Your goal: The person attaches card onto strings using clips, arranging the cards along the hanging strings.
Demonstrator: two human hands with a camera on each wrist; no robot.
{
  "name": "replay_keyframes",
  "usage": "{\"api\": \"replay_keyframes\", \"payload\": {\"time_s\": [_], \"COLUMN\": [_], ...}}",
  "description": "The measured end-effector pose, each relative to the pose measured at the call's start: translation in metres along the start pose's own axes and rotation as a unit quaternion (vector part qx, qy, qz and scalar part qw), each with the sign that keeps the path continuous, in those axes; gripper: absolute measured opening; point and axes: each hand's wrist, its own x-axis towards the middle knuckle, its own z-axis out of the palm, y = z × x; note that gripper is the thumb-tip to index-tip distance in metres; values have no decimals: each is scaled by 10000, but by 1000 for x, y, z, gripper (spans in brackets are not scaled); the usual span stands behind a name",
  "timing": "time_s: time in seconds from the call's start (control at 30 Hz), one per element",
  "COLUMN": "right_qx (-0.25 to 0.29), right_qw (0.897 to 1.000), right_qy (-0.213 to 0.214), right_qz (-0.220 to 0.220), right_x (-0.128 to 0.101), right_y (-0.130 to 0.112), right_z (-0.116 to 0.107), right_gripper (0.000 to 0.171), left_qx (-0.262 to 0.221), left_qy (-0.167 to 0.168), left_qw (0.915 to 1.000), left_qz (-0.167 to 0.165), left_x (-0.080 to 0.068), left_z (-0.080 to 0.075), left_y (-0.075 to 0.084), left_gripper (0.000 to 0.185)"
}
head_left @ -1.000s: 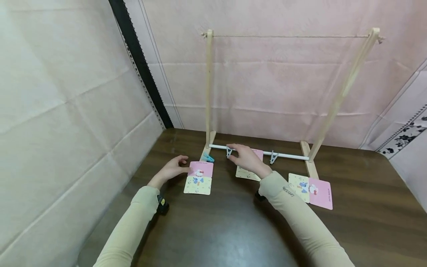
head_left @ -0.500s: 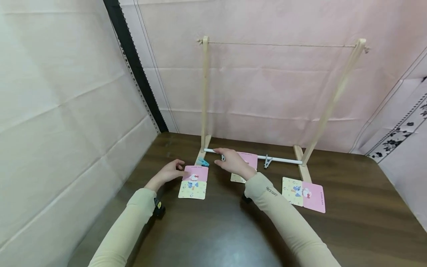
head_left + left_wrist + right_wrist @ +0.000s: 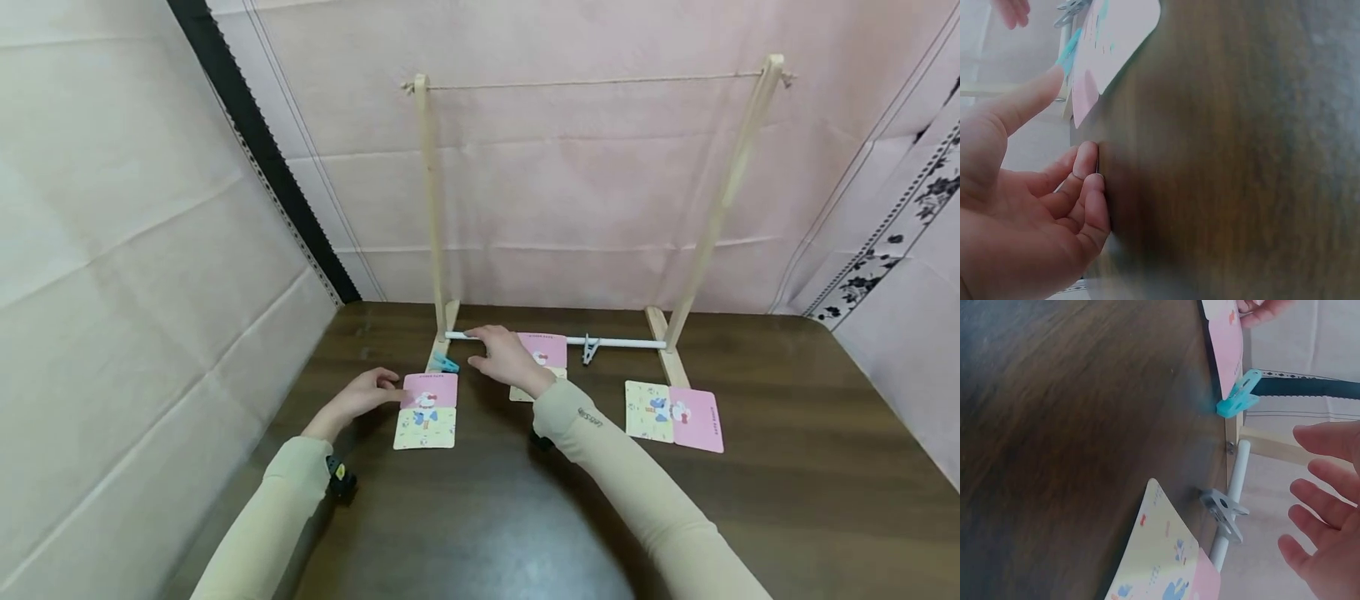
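From the head camera, a wooden frame (image 3: 429, 208) stands on a dark table (image 3: 480, 517), with a string across its top and a white rod (image 3: 622, 342) low between its feet. The left hand (image 3: 358, 398) lies at the left edge of a pink-and-yellow card (image 3: 426, 400), its fingertips touching the card. The right hand (image 3: 504, 357) hovers above the left end of the rod, over a second card (image 3: 546, 350) that it partly hides. A blue clip (image 3: 447, 364) sits by the frame's left foot, a grey clip (image 3: 590, 349) hangs on the rod further right, and a third card (image 3: 673, 414) lies near the right foot. No container shows in any view.

The left wrist camera shows the left hand (image 3: 1029, 206) relaxed, holding nothing, its thumb stretched towards the card (image 3: 1113, 44) and its loosely bent fingertips (image 3: 1088, 159) on the table (image 3: 1241, 156).

The right wrist camera shows the right hand (image 3: 1325, 506) spread with straight fingers, gripping nothing, just beside the white rod (image 3: 1230, 500). Another grey clip (image 3: 1222, 512) sits on that rod at the card's (image 3: 1160, 556) edge. The blue clip (image 3: 1240, 395) lies beyond it.
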Motion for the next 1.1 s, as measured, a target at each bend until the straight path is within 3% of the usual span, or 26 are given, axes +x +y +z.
{"api": "replay_keyframes", "payload": {"time_s": [0.4, 0.63, 1.1], "right_qx": [564, 622, 730], "right_qw": [9966, 9956, 9946], "right_qy": [-585, -666, -732], "right_qz": [-158, -208, -113], "right_x": [12, 20, 34], "right_y": [-15, -12, -11], "right_z": [20, 29, 38], "right_gripper": [54, 53, 56], "left_qx": [-261, -290, -248], "left_qy": [353, 404, 497], "left_qw": [9984, 9981, 9982], "left_qz": [-355, -352, -212], "left_x": [-5, -4, 1], "left_z": [14, 22, 18], "left_y": [-4, -1, 4], "left_gripper": [57, 53, 44]}}
